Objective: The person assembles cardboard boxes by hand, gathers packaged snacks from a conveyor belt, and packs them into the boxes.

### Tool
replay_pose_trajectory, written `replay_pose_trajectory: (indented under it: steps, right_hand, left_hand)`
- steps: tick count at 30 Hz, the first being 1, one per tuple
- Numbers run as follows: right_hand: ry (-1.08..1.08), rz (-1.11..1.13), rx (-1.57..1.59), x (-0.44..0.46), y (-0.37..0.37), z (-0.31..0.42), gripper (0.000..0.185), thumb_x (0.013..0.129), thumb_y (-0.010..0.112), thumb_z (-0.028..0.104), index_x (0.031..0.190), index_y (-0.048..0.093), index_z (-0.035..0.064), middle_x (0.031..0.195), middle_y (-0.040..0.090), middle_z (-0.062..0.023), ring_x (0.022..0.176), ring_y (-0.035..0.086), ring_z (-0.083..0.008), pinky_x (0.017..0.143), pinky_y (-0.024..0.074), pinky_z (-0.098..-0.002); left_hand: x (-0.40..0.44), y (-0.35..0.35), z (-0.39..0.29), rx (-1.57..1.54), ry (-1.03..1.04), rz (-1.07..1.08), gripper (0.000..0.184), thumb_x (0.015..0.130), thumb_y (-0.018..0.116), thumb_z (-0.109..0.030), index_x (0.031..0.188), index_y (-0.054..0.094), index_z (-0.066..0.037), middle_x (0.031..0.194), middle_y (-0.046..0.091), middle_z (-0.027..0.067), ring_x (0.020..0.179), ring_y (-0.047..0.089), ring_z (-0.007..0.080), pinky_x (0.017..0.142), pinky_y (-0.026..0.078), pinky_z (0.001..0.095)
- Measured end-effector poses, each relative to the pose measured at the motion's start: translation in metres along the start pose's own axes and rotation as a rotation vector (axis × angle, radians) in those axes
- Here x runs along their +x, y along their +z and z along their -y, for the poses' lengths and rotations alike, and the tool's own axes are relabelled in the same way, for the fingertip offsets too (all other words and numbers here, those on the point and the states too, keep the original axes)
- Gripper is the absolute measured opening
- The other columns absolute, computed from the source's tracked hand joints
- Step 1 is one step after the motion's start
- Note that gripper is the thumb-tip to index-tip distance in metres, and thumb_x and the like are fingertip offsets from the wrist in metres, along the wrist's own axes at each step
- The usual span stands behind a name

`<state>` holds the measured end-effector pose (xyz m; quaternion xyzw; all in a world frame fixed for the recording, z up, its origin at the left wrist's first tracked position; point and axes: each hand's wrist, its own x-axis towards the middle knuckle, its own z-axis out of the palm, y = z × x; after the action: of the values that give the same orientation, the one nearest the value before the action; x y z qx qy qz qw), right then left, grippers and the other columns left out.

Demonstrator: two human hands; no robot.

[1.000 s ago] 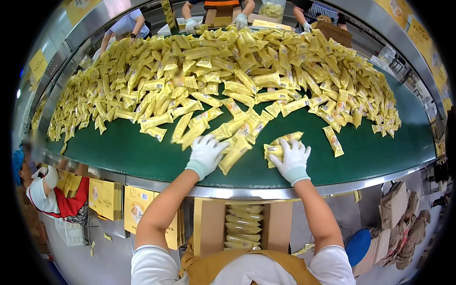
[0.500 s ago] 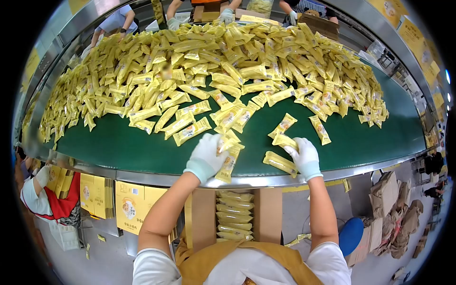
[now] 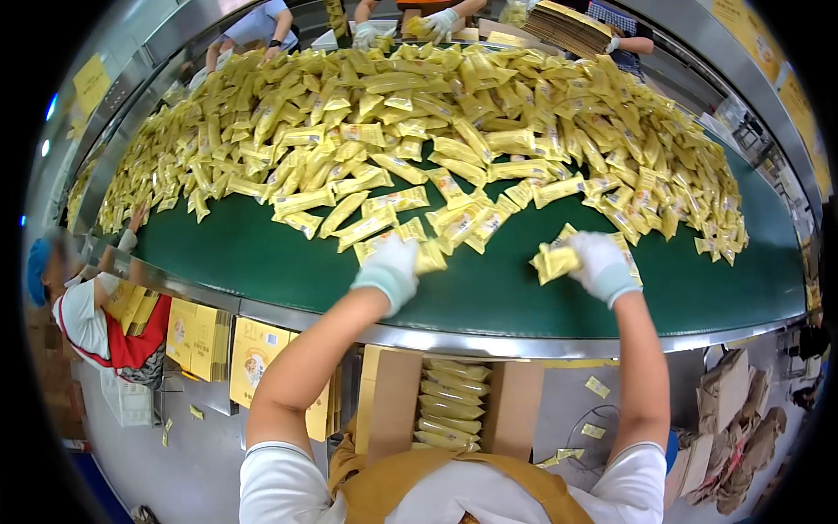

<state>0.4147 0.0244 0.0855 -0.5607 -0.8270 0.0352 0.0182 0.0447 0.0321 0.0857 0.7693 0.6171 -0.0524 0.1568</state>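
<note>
Many yellow wrapped packets lie heaped on a green belt. My left hand, in a white glove, is closed on yellow packets at the near edge of the heap; its fingers are partly hidden. My right hand, also gloved, grips yellow packets that point to the left, with another packet behind it. Between my hands, a few packets lie overlapping. Below the belt edge, an open carton holds a column of yellow packets.
A metal rim borders the belt. Flat yellow cartons stand at lower left, near a person in a red apron. Across the belt, gloved co-workers' hands handle packets. Brown sacks lie at lower right.
My right hand has moved right and now grips packets. My left hand has moved up toward the heap; the packet it had near the belt edge is no longer there. A co-worker now holds stacked cardboard.
</note>
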Motion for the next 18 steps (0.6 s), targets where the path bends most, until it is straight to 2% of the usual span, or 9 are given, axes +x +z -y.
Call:
replay_pose_trajectory:
  steps: [2, 4, 6, 11, 13, 14, 15, 16, 18]
  right_hand:
    - [-0.123, -0.05, -0.055, 0.029, 0.009, -0.019, 0.027, 0.074, 0.08, 0.02, 0.098, 0.066, 0.0151, 0.098, 0.068, -0.01, 0.095, 0.066, -0.0314, 0.089, 0.05, -0.0414]
    - [-0.158, 0.175, -0.133, 0.05, 0.033, -0.027, 0.027, 0.075, 0.079, 0.02, 0.096, 0.064, 0.0152, 0.1, 0.069, -0.0094, 0.097, 0.066, -0.03, 0.091, 0.0496, -0.0407]
    - [-0.275, 0.078, -0.102, 0.054, 0.049, -0.037, 0.031, 0.073, 0.081, 0.021, 0.096, 0.062, 0.0141, 0.097, 0.069, -0.0101, 0.097, 0.066, -0.0308, 0.092, 0.0501, -0.0407]
    - [-0.045, 0.024, -0.103, 0.018, 0.054, -0.022, 0.028, 0.076, 0.077, 0.02, 0.097, 0.061, 0.0121, 0.091, 0.066, -0.0106, 0.091, 0.065, -0.0305, 0.087, 0.0496, -0.0414]
    - [-0.014, -0.147, -0.19, -0.007, 0.064, -0.011, 0.024, 0.076, 0.074, 0.021, 0.094, 0.06, 0.0125, 0.09, 0.065, -0.0091, 0.087, 0.064, -0.0291, 0.082, 0.0487, -0.0408]
    - [0.017, -0.175, -0.214, -0.019, 0.077, -0.008, 0.039, 0.074, 0.078, 0.029, 0.104, 0.061, 0.0106, 0.097, 0.063, -0.0098, 0.094, 0.063, -0.0304, 0.086, 0.0475, -0.0431]
    - [-0.002, -0.224, -0.165, -0.032, 0.076, 0.0, 0.053, 0.075, 0.078, 0.034, 0.116, 0.058, 0.0077, 0.106, 0.062, -0.0132, 0.104, 0.06, -0.0337, 0.092, 0.0453, -0.0458]
    - [-0.019, -0.272, -0.114, -0.042, 0.072, 0.013, 0.066, 0.076, 0.078, 0.039, 0.128, 0.056, 0.0048, 0.115, 0.06, -0.0165, 0.113, 0.056, -0.0369, 0.098, 0.0431, -0.0484]
    - [0.064, -0.143, -0.14, -0.055, 0.061, 0.037, 0.09, 0.078, 0.076, 0.049, 0.145, 0.041, -0.0004, 0.135, 0.05, -0.0231, 0.129, 0.045, -0.044, 0.109, 0.0348, -0.0528]
  left_hand:
    - [0.019, -0.009, 0.032, -0.009, -0.09, -0.06, 0.044, 0.081, 0.077, -0.019, 0.118, 0.058, -0.003, 0.119, 0.06, 0.0216, 0.112, 0.061, 0.0398, 0.097, 0.051, 0.0436]
    - [0.041, -0.005, 0.053, 0.057, 0.028, -0.139, 0.049, 0.082, 0.076, -0.021, 0.124, 0.056, -0.006, 0.12, 0.063, 0.0214, 0.109, 0.065, 0.0375, 0.093, 0.054, 0.043]
    - [0.054, 0.005, 0.052, 0.047, -0.045, 0.023, 0.053, 0.081, 0.077, -0.032, 0.126, 0.059, -0.01, 0.116, 0.067, 0.0201, 0.107, 0.065, 0.0371, 0.093, 0.054, 0.0432]
    - [0.055, 0.023, 0.05, 0.132, -0.009, -0.066, 0.045, 0.082, 0.075, -0.03, 0.12, 0.06, -0.013, 0.11, 0.07, 0.0146, 0.103, 0.068, 0.0328, 0.085, 0.056, 0.042]
    - [0.047, 0.052, 0.048, 0.23, 0.038, -0.193, 0.052, 0.082, 0.076, -0.034, 0.125, 0.057, -0.013, 0.116, 0.068, 0.013, 0.11, 0.065, 0.0315, 0.092, 0.053, 0.0419]
    - [0.038, 0.064, 0.044, 0.278, 0.061, -0.257, 0.056, 0.081, 0.077, -0.036, 0.128, 0.056, -0.012, 0.118, 0.067, 0.0122, 0.113, 0.064, 0.0308, 0.095, 0.051, 0.0419]
    - [0.025, 0.073, 0.04, 0.303, 0.133, -0.321, 0.069, 0.085, 0.072, -0.046, 0.137, 0.048, -0.007, 0.132, 0.059, 0.0162, 0.13, 0.053, 0.03, 0.111, 0.036, 0.0487]
    - [0.013, 0.078, 0.032, 0.327, 0.103, -0.297, 0.088, 0.085, 0.068, -0.058, 0.149, 0.037, -0.005, 0.141, 0.053, 0.019, 0.139, 0.043, 0.0329, 0.116, 0.025, 0.057]
    - [-0.002, 0.081, 0.025, 0.388, 0.11, -0.299, 0.096, 0.085, 0.065, -0.064, 0.153, 0.033, -0.004, 0.143, 0.051, 0.0201, 0.141, 0.04, 0.034, 0.117, 0.022, 0.059]
